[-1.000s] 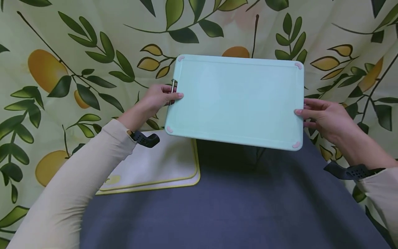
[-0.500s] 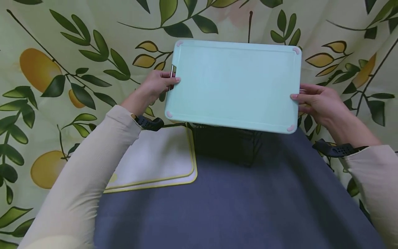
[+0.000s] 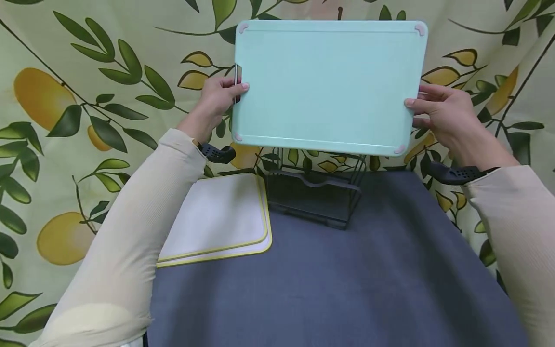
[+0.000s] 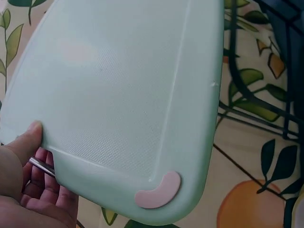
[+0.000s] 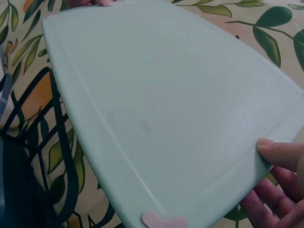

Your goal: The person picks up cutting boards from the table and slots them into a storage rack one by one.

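While the cutting board [image 3: 328,86] is pinched at its short ends by the left hand [image 3: 217,99] and the right hand [image 3: 451,113], aloft near the wire rack [image 3: 314,184], positioning seems under way, and the board probably needs to be lined up with the rack.

Table [image 3: 329,289]: blue-grey, below left hand [image 3: 217,99] and right hand [image 3: 453,113]
White boards [image 3: 221,212]: yellow-edged, overlapping, below the left hand
Dark rack [image 3: 313,184]: between the hands, lower down
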A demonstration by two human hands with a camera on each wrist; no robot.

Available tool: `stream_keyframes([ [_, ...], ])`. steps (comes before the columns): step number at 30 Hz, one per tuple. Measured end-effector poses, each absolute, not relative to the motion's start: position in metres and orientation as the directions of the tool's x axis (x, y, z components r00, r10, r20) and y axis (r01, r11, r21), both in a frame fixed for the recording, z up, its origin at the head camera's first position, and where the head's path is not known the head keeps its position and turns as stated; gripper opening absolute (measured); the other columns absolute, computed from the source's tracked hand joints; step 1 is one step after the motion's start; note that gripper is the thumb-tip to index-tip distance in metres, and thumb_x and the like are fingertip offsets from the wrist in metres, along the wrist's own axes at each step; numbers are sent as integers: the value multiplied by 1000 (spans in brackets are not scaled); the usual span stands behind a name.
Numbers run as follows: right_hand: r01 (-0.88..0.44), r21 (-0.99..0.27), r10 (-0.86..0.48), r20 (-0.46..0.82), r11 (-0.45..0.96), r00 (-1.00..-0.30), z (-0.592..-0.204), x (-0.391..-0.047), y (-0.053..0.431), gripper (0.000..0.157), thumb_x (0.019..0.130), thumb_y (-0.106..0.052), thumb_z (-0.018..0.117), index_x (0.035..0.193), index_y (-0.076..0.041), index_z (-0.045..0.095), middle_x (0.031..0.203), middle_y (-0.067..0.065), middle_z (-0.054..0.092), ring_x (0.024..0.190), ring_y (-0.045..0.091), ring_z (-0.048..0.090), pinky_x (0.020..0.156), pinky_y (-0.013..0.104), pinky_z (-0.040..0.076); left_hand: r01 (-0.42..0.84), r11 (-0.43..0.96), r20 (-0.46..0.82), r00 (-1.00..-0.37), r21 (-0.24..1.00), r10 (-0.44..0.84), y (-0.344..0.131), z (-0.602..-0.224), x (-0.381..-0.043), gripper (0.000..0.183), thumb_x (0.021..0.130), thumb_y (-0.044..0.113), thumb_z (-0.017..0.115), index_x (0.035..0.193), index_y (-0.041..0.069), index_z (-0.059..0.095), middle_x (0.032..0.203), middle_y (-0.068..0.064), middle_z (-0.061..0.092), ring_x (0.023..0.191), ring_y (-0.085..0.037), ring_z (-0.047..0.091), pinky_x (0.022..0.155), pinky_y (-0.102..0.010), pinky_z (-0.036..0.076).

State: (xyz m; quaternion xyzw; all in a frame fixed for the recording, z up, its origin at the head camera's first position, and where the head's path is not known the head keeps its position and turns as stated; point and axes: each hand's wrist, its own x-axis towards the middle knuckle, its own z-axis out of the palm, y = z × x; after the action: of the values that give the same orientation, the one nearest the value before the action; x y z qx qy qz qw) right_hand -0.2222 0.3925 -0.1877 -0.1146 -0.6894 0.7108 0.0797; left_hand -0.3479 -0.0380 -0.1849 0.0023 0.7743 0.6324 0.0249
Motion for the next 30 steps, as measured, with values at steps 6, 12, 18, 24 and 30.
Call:
stream_keyframes([
  [6,15,-997,292,-37,-76,-956,-181,-225,386,62,75,-8,88,132,-24,69,118,-4,58,83,9,70,62,24,59,-19,116,-16,-1000,993,-20,-38,-181,-353,33,91,21,76,124,18,74,114,5,68,94,-10,59,95,-27,50],
  [12,-24,-992,321,-17,-125,-947,-178,-222,386,61,77,-5,86,133,-22,69,118,-4,59,85,9,70,61,25,60,-10,-2,-10,-998,1000,-61,-30,-174,-359,35,84,16,83,118,17,77,115,3,76,97,-8,68,95,-24,54],
  [18,-70,-991,359,24,-117,-933,-174,-220,391,58,75,-3,87,128,-20,72,114,-3,60,82,9,70,59,24,59,-19,-45,-21,-999,999,-39,-22,-168,-364,37,83,14,84,119,17,77,122,2,75,100,-11,69,96,-24,55],
  [24,-83,-988,386,26,-133,-922,-174,-215,398,56,74,-5,88,126,-21,73,112,-4,66,83,10,72,59,25,60,-11,-49,-12,-999,999,-35,-9,-168,-371,38,81,14,85,118,16,77,124,0,74,101,-12,70,95,-24,56],
  [30,-129,-987,377,83,-100,-922,-191,-217,392,55,75,-7,87,127,-18,73,101,-4,72,82,9,72,61,24,60,-10,-39,-12,-999,999,-45,-10,-180,-373,41,82,14,84,122,16,75,128,0,72,105,-12,70,97,-26,55],
])
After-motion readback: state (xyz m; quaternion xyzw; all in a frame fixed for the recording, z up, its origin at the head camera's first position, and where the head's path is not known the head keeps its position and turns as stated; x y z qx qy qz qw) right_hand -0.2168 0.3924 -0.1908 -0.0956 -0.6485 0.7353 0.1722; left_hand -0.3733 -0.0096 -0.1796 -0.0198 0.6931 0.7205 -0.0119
